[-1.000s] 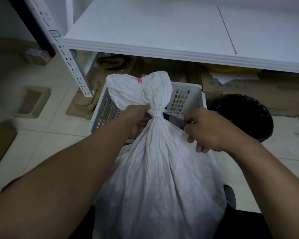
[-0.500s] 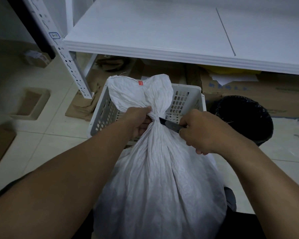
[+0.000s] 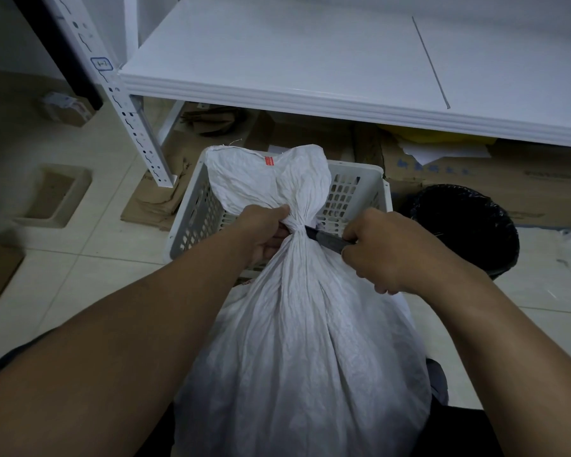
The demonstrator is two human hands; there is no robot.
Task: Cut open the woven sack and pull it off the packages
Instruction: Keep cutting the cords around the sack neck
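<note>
Gripping the tied neck of the white woven sack (image 3: 297,341), the left hand (image 3: 264,235) is closed tight round the gathered fabric just at the knot, fingers wrapped from the left side. Right hand (image 3: 386,249) is fisted round the handle of a dark utility knife (image 3: 323,238); blade tip sits against the right side of the cinched neck, touching the fabric. Can't tell whether the blade has gone thru yet.

Sack stands upright in front of the person, btwn both forearms, full & bulging below the neck, w/ the loose top flaring up above the tie. Small red tag (image 3: 269,160) near the top edge. Packages inside aren't visible.

Behind the sack: white perforated plastic crate (image 3: 356,189) on the tile floor, sack's flared top overlapping its near wall. Right of crate, a bin w/ black liner (image 3: 465,225). White metal shelf (image 3: 310,61) overhead, flattened cardboard (image 3: 475,179) underneath it.
</note>
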